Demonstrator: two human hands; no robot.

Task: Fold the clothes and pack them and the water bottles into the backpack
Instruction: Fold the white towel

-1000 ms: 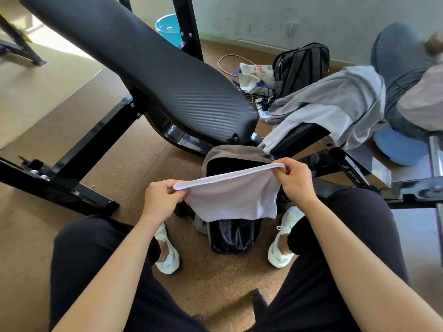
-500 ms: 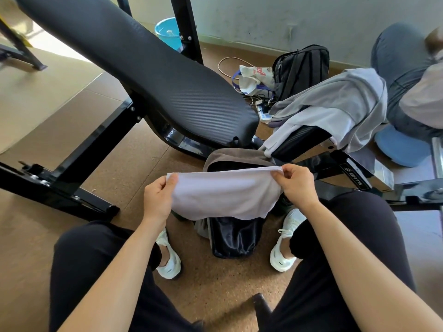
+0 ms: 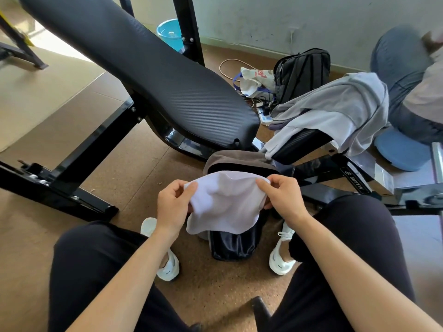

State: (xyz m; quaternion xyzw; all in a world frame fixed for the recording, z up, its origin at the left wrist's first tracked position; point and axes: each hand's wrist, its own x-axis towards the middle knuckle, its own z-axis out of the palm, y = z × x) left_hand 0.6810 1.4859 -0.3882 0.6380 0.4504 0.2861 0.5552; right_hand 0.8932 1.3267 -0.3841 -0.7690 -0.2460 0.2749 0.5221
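Two corners of the small white soft cloth (image 3: 223,204) are pinched, one by the left hand (image 3: 171,208), one by the right hand (image 3: 284,200), fingers (image 3: 268,188) curled on its upper edge. It hangs just above the open dark fabric backpack (image 3: 235,248). Meeting the corners evenly before lowering it flat should pack it neatly.

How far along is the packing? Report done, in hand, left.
Done: nothing visibly packed; the backpack sits open. In hand: the left hand and right hand pinch the white cloth above it. Left: grey clothes draped unfolded on the bench; no water bottles in view.
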